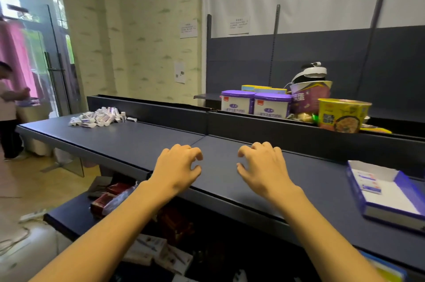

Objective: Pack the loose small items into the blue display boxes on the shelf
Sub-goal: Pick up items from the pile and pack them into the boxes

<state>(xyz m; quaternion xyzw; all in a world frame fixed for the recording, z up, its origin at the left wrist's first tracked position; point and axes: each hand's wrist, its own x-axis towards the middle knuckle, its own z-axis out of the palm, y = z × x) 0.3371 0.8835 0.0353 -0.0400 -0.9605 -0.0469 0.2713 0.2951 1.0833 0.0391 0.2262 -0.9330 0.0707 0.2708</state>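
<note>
A heap of several small white and purple items (99, 117) lies on the dark shelf (142, 139) at its far left. An open blue display box (388, 189) with a white inside sits at the right end of the shelf, with a few small packs in its far corner. My left hand (177, 166) and my right hand (262, 166) hover side by side over the middle of the shelf. Both have loosely curled fingers and hold nothing. Neither hand is near the heap or the box.
Behind a low divider (253, 120) stand purple-lidded tubs (255, 103), a yellow noodle bowl (342, 116) and a purple bag. Below the shelf lie red packs (110, 199) and white boxes. A person (9, 109) stands at the far left by a glass door.
</note>
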